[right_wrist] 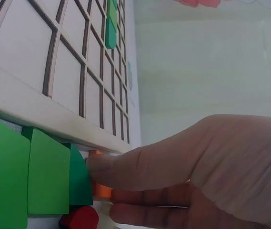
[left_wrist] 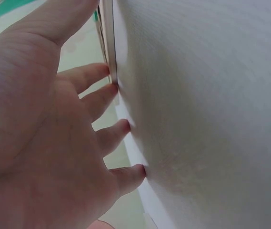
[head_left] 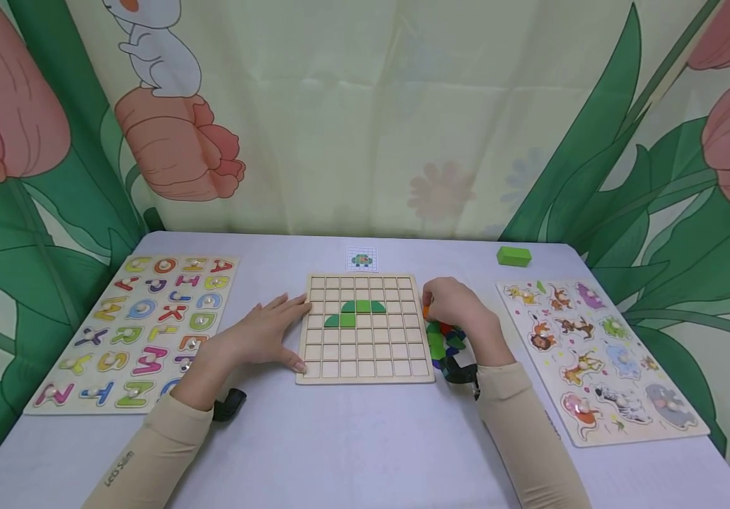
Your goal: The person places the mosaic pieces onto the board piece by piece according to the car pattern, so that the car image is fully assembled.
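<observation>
A wooden grid board [head_left: 390, 351] lies mid-table with several green pieces [head_left: 363, 306] in two of its rows, some square and some with a curved side. My left hand [head_left: 244, 338] is spread at the board's left edge, thumb and fingertips touching it. Just past the right edge, my right hand [head_left: 457, 305] pinches an orange block [right_wrist: 103, 192] between thumb and fingers; the hand hides much of it. Beside that block in the right wrist view are light green blocks [right_wrist: 49, 174], a dark green curved block [right_wrist: 79, 179] and a red block [right_wrist: 81, 218].
Behind the board lies a small picture card [head_left: 361, 259] with a green turtle-like figure on a grid. A letter puzzle board [head_left: 100, 339] is on the left, an animal puzzle board [head_left: 600, 360] on the right. A green box-shaped block [head_left: 513, 256] sits at the back right.
</observation>
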A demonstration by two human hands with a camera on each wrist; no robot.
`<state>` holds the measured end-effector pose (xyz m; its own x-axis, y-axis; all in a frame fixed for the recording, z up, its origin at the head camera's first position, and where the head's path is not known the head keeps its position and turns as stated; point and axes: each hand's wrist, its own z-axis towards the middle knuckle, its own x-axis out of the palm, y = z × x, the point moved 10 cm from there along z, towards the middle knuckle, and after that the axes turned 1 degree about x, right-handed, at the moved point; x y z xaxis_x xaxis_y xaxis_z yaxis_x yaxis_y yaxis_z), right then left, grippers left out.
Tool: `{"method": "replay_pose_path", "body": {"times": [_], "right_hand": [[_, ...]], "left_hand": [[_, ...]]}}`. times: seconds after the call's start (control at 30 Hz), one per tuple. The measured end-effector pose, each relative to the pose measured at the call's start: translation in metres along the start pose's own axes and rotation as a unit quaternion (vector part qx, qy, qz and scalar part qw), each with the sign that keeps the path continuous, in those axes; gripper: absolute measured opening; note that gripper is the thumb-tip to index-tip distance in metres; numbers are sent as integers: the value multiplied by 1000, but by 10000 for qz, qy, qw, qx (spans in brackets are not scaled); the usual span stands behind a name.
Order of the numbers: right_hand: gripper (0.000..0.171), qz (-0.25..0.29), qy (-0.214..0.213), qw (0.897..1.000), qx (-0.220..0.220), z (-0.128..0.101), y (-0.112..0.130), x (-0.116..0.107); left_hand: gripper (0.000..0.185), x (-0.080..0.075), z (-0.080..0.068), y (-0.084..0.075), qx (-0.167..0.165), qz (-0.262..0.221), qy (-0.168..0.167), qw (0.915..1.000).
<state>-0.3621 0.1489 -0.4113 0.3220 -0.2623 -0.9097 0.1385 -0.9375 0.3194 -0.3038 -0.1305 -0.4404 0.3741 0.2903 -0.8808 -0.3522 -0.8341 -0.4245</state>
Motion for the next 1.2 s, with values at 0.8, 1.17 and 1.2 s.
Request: {"method": "replay_pose_path", "body": {"times": [0.8, 1.17, 1.2], "right_hand": [[27, 368, -513, 9977, -239, -3, 5, -15], [24, 733, -631, 9912, -903, -6, 40, -15], [23, 808, -577, 9905, -951, -6, 44, -12]], "left_hand": [[121, 1, 1, 2, -14, 27, 17, 10000], [120, 1, 1, 1, -40, -11, 54, 10000], [120, 1, 1, 1, -48, -9, 56, 10000]]}}
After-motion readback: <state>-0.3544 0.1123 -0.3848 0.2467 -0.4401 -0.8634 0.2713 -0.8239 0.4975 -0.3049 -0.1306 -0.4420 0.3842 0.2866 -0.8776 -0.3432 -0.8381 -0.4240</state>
